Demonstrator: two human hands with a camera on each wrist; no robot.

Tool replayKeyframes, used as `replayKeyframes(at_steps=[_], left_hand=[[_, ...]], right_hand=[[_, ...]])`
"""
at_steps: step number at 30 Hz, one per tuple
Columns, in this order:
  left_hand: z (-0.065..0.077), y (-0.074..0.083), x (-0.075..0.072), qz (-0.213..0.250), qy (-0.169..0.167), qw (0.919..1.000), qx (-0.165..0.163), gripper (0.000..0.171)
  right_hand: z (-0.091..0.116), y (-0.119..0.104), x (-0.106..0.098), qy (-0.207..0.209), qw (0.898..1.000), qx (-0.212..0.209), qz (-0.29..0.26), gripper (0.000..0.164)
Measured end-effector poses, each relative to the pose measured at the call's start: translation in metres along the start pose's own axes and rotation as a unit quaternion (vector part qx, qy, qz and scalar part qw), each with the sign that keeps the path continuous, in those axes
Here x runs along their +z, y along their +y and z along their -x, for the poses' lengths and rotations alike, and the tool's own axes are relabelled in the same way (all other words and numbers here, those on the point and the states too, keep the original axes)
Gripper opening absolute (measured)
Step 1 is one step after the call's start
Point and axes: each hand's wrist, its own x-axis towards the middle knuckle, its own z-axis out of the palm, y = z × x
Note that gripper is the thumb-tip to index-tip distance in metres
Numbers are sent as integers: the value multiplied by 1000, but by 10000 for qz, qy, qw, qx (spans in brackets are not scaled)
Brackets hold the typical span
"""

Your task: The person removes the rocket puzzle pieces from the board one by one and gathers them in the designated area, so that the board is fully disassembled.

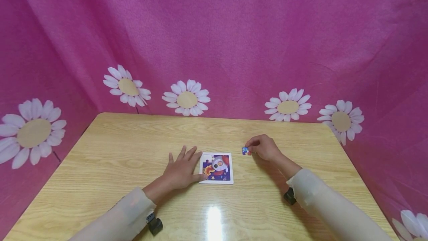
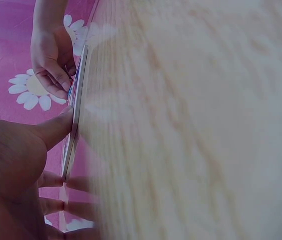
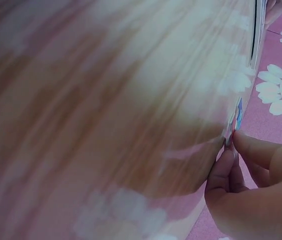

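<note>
My left hand (image 1: 182,171) is lying spread against the puzzle (image 1: 220,167) on the tabletop (image 1: 254,211); it's looking nearly finished, far-left corner gaping, and my right hand (image 1: 265,148) is pinching a piece (image 1: 245,150) nearby!

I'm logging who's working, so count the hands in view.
2: the left hand, thumb at the left edge of the puzzle; the right hand, pinching a piece right of it.
</note>
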Motion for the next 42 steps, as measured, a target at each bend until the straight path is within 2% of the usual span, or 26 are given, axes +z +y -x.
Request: replayKeyframes(at_steps=[17,24,30,42], left_hand=[[-1,-1,1,-38,-30,10000,-21,88],[-1,-1,2,-39,-26,10000,-13,88],[-1,-1,1,-41,-24,10000,-10,88],[0,0,0,-12,-6,10000,11,87]], right_hand=[[0,-1,-1,-52,9999,88,-96,12],[-3,-5,-2,30,9997,-118,189,9],[-2,-13,1,-176,9996,-214,-102,11],[-1,-33,15,-288,9984,-490,-64,13]])
